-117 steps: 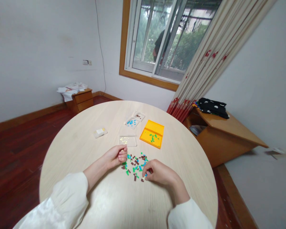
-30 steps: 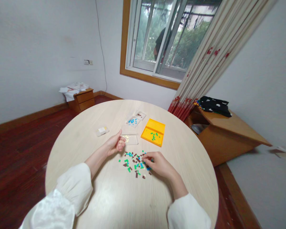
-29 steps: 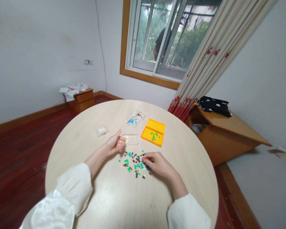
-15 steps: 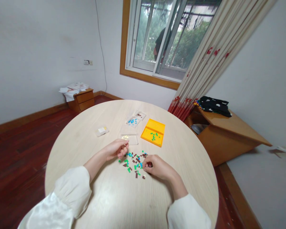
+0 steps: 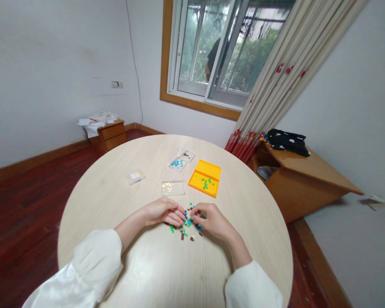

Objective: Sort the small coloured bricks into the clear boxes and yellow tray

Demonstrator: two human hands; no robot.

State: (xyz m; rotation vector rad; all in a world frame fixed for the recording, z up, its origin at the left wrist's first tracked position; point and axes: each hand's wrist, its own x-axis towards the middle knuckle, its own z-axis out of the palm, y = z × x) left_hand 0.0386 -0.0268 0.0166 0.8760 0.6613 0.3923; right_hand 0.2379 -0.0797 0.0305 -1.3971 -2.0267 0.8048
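Observation:
Over the pile of small toy building bricks [image 5: 182,235] in green, brown and blue, my two hands are close together. My left hand [image 5: 165,211] has its palm half turned up and its fingers loosely stretched, with nothing visible in them. Facing it, my right hand [image 5: 213,219] has thumb and forefinger pinched near the left fingertips; whatever is between them is too small to make out. Just beyond is a clear tray [image 5: 179,188] of pale yellow pieces. A yellow case [image 5: 208,168] lies open to its right, holding green pieces.
Farther back on the round table [image 5: 141,265] are a clear box with blue pieces [image 5: 178,164] and another with brown pieces [image 5: 188,155]. At the left lies a small labelled packet [image 5: 135,176]. A wooden cabinet [image 5: 295,188] with dark cloth stands at the right.
My left hand has moved from beside the pale-yellow tray down and right, over the bricks, and its fingers have straightened. My right hand has stayed near the pile, its pinch slightly higher.

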